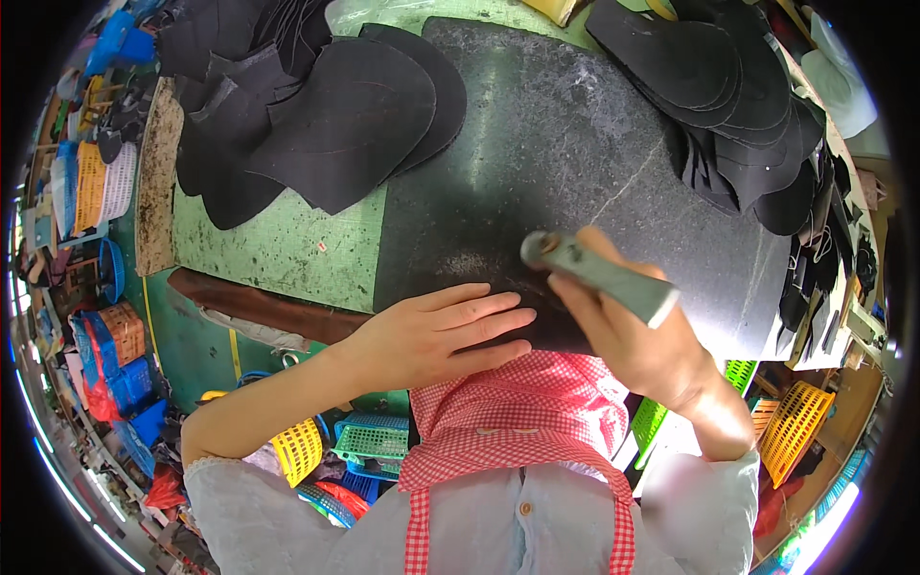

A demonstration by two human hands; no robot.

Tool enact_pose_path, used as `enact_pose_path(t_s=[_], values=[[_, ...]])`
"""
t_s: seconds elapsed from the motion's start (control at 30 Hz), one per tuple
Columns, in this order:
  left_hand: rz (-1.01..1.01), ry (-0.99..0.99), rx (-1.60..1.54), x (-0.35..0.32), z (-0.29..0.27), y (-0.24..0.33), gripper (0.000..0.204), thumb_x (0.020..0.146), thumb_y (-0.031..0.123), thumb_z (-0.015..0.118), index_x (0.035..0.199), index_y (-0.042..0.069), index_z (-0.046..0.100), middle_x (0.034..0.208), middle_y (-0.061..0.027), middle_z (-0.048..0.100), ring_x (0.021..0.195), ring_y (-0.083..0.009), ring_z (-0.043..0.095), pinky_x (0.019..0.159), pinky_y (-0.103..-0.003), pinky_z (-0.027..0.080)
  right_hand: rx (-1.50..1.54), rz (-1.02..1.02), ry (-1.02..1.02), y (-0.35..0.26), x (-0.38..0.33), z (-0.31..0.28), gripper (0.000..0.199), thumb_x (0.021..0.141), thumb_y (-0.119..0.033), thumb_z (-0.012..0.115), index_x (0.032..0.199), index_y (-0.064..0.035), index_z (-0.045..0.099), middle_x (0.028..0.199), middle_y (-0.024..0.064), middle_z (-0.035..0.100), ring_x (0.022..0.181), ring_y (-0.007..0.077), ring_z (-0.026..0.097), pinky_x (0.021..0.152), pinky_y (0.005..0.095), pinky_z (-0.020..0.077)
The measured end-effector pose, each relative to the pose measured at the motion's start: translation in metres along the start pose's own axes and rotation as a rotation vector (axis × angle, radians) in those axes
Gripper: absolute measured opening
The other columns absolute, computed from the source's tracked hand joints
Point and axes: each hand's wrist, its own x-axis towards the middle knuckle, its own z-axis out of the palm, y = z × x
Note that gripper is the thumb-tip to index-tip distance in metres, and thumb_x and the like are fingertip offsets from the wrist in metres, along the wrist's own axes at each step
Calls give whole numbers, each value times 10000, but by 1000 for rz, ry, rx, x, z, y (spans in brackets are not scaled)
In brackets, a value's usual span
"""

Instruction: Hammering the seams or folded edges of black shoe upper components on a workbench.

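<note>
My left hand (460,331) lies flat at the near edge of a dark stone-like slab (537,134), its fingers stretched to the right and slightly spread. Beneath and beyond the fingertips is a black patch that looks like a dark sheet piece; its outline merges with the slab. My right hand (637,340) is closed round a hammer (613,278), raised over the slab just right of the left fingertips. The hammer's round face points left and its wedge end right; the handle is hidden in the fist.
Stacked black cut pieces (355,115) lie at the left on a green tabletop (287,249). More black pieces (671,67) are piled at the far right. A brown roll (259,302) runs along the table's near-left edge. Plastic baskets, including a yellow one (797,426), stand below.
</note>
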Motion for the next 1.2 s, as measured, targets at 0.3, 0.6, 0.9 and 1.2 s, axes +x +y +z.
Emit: enact_pose_path(t_s=[0.3, 0.6, 0.9, 1.2], values=[[-255, 381, 348, -14, -94, -34, 316, 842, 267, 727, 1136, 264, 843, 1413, -78, 698, 1369, -352, 611, 1188, -577, 396, -75, 24, 170, 28, -10, -41, 228, 1056, -93, 657, 1276, -41, 630, 871, 208, 697, 800, 290, 763, 695, 415, 564], [-191, 315, 77, 163, -46, -93, 918, 752, -68, 633, 1621, 175, 467, 1684, -186, 356, 1562, -420, 357, 1291, -571, 304, 65, 193, 374, 47, -55, -84, 241, 1061, -106, 678, 1269, 8, 631, 768, 36, 591, 646, 60, 510, 573, 276, 421], [17, 432, 179, 233, -4, -90, 102, 830, 133, 765, 899, 186, 819, 714, 0, 596, 861, -218, 647, 1050, -475, 513, 115, 349, 512, 56, -97, -108, 266, 1037, -86, 706, 1274, 24, 653, 708, -12, 616, 625, 41, 512, 565, 244, 407], [-164, 87, -185, 115, 13, 42, 290, 737, 260, 867, 996, 151, 800, 937, -43, 632, 1093, -256, 628, 1096, -598, 465, -27, 112, 212, 48, -73, -96, 177, 985, -54, 744, 1127, 7, 658, 789, 126, 678, 619, 253, 718, 534, 368, 499]])
